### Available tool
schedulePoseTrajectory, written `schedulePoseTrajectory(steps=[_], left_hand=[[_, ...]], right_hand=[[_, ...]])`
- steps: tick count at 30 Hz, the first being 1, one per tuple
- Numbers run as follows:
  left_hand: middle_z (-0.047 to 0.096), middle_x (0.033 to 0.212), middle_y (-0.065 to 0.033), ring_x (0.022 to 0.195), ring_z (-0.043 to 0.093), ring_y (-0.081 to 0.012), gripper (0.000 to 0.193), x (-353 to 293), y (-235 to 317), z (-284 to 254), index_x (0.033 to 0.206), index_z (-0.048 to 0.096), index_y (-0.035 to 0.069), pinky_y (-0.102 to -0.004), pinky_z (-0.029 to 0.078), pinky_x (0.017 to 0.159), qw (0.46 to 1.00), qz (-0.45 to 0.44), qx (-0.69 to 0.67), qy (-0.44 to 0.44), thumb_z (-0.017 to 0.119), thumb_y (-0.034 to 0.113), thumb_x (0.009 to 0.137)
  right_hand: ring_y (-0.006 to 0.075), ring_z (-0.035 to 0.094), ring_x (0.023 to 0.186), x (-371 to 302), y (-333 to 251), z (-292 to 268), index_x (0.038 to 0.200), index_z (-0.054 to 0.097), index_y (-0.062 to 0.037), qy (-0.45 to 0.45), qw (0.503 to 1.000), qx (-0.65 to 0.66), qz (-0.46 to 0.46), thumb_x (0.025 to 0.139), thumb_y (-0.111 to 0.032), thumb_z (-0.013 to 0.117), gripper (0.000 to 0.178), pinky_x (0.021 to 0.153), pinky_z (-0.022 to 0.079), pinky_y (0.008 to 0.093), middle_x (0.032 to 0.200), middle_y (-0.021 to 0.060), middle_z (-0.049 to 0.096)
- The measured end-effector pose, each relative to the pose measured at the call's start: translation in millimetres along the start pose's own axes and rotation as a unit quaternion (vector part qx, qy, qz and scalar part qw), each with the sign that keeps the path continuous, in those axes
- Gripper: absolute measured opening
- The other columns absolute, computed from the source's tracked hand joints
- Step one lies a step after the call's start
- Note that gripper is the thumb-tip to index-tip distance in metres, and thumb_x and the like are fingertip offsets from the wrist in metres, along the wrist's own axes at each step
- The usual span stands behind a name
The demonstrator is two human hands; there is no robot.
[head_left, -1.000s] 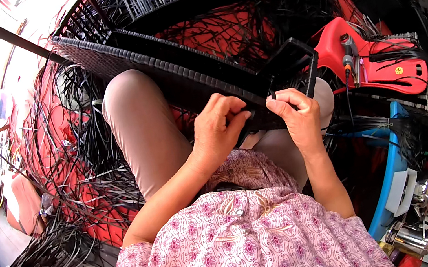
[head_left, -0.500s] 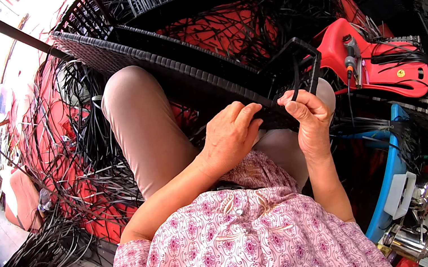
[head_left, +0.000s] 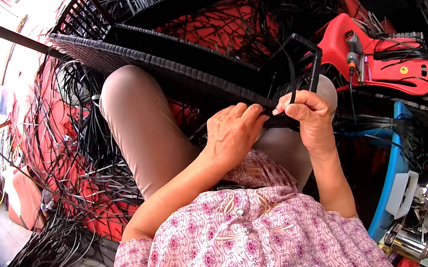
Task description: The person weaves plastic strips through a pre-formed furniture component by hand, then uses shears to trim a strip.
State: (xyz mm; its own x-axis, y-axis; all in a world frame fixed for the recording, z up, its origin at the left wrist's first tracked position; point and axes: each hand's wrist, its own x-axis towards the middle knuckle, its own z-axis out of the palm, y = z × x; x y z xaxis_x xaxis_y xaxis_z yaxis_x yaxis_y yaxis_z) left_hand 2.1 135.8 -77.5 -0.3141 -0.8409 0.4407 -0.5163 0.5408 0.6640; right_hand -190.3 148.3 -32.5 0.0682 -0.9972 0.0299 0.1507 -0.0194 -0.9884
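Observation:
A long black woven frame (head_left: 168,70) rests across my knees, running from the upper left down to a bare metal end (head_left: 293,65) at the right. My left hand (head_left: 234,133) lies on the woven edge and grips it with curled fingers. My right hand (head_left: 307,117) pinches a thin black plastic strip (head_left: 291,77) that rises from my fingers up through the bare end of the frame. The two hands almost touch at the frame's lower edge.
Loose black strips (head_left: 79,180) lie in heaps over a red floor cover at the left and top. A red plastic stool (head_left: 379,61) with pliers on it stands at the right. A blue edge (head_left: 394,182) and metal cups (head_left: 409,236) sit at the lower right.
My right hand has turned and closed on the strip, drawing it tight at the frame's end. My left hand has slid a little right along the woven edge.

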Motion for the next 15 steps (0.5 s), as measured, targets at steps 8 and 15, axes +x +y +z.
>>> schedulePoseTrajectory(steps=[8,15], left_hand=[[0.062,0.071,-0.0054,0.065,0.064,-0.0241,0.016,0.8,-3.7,5.9,0.088,0.07,0.008,-0.0362,0.05,0.057,0.998,-0.003,-0.051,0.029,0.081,0.017,0.081],[0.063,0.072,-0.0069,0.061,0.062,-0.0221,0.015,-4.9,-4.0,9.4,0.088,0.07,0.005,-0.0332,0.049,0.055,0.991,-0.057,-0.117,0.029,0.082,0.009,0.079]], right_hand=[[0.0114,0.067,0.082,16.0,-5.8,12.1,0.121,0.064,0.0023,0.101,0.991,-0.082,-0.03,0.09,-0.001,0.075,0.033,0.08,0.054,0.0241,0.089,0.0047,0.071],[0.0108,0.066,0.073,36.6,-2.8,12.5,0.147,0.046,-0.005,0.085,0.912,-0.368,-0.163,0.089,0.001,0.074,0.064,0.068,0.056,0.0272,0.085,0.0043,0.07]])
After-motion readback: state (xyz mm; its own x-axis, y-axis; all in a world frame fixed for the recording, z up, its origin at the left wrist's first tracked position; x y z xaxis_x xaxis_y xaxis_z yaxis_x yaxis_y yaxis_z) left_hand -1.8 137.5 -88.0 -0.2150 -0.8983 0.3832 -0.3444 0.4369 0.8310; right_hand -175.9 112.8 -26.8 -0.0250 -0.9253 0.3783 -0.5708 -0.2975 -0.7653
